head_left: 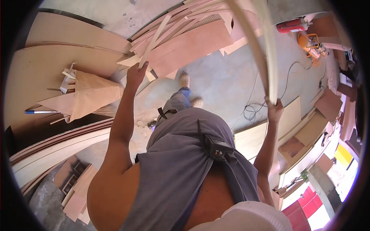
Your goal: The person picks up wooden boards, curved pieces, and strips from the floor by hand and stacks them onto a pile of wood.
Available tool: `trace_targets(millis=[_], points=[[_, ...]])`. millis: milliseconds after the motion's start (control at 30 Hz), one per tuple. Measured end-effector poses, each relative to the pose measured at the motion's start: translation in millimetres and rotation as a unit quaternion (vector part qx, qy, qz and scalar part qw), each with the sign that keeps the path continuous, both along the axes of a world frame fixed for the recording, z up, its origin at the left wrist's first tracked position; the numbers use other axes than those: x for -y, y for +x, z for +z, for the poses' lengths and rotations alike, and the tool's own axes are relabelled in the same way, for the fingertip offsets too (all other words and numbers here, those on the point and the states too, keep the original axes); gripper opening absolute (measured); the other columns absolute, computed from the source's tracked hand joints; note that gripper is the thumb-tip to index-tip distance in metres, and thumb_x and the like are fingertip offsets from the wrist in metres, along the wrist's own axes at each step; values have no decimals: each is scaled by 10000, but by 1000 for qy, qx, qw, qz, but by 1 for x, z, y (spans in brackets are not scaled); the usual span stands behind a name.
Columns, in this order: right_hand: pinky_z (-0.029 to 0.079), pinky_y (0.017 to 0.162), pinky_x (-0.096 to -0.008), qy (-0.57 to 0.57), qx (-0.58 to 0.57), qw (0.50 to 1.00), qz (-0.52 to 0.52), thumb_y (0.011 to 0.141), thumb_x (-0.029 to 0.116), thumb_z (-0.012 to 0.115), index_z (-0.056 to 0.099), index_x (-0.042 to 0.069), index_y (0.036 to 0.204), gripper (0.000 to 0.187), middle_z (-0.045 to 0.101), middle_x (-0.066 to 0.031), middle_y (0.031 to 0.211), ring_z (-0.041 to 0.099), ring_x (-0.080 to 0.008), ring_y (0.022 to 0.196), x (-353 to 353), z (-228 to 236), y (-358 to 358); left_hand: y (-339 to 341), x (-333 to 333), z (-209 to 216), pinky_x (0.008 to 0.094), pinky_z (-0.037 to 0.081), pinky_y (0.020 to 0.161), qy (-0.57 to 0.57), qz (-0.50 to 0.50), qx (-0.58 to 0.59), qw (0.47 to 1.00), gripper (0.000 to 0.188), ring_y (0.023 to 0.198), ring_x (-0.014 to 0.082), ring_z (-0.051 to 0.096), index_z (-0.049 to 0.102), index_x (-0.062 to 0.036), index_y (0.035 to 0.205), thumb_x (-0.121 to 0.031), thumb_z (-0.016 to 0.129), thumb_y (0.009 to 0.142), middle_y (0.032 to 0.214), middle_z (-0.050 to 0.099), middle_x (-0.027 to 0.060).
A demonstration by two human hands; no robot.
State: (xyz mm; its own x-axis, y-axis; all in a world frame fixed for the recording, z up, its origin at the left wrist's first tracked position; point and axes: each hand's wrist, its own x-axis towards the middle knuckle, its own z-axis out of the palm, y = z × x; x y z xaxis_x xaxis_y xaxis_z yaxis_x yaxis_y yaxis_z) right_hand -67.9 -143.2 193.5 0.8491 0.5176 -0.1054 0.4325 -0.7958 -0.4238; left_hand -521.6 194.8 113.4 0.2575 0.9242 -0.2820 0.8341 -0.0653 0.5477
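Gripping is happening on both sides as I am watching from afar: the right hand (274, 109) is clamping the lower end of the long wood (272, 57), which is stretching up past the top edge of the view, and the left hand (137, 74) is clasping the lower end of a thin strip (156, 40) that is pointing over the pile of pink boards (189, 48). I am seeing two lengths, one pale and one brown, meeting at the right hand, but blur is keeping me from telling whether they are separate pieces. I am judging the long wood to be fairly light yet whippy, its reach pulling at the grip, so I am favouring a hold further along; the thin strip is looking lighter, stiff, dry rather than slippery, and liable to snap, so its end is serving well enough. Counting from big to small, I am finding one pile, its boards overlapping too much to number, one tan sack (96, 94), one red cylinder (291, 25), one yellow machine (308, 42), two pale shoes (185, 79) and one blue pen (38, 112).
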Motion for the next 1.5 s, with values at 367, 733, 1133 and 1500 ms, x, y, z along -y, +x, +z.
trace_targets(millis=[367, 733, 1133, 1500], points=[[464, 664, -326, 479, -195, 851, -92, 726, 303, 737, 612, -71, 931, 444, 612, -111, 887, 561, -187, 731, -292, -14, 15, -52, 30, -38, 359, 413, 532, -104, 124, 4, 987, 482, 527, 222, 518, 597, 5, 740, -468, 572, 829, 576, 560, 132], [480, 713, -337, 504, -397, 742, -196, 794, 362, 674, 526, -115, 1108, 590, 592, -128, 945, 561, -208, 829, -433, -71, -68, -67, 44, -13, 350, 382, 489, -54, 222, -23, 973, 444, 486, 169, 443, 577, -8, 699, -428, 577, 843, 522, 504, 102], [357, 997, -379, 80, -367, 884, 280, 694, 567, 651, 505, -45, 1191, 802, 508, -254, 1212, 456, -347, 1177, -460, -193, -5, -5, 122, 0, 376, 441, 533, -3, 291, -19, 957, 351, 551, 270, 578, 615, 14, 804, -336, 622, 830, 628, 583, 199], [450, 727, -393, -349, -316, 878, 84, 717, 514, 649, 660, -16, 772, 533, 650, -189, 822, 609, -244, 785, 12, -278, 208, 138, 55, -63, 512, 432, 718, -124, 22, -103, 987, 273, 822, 436, 563, 471, -7, 860, -275, 482, 814, 839, 582, 261]])
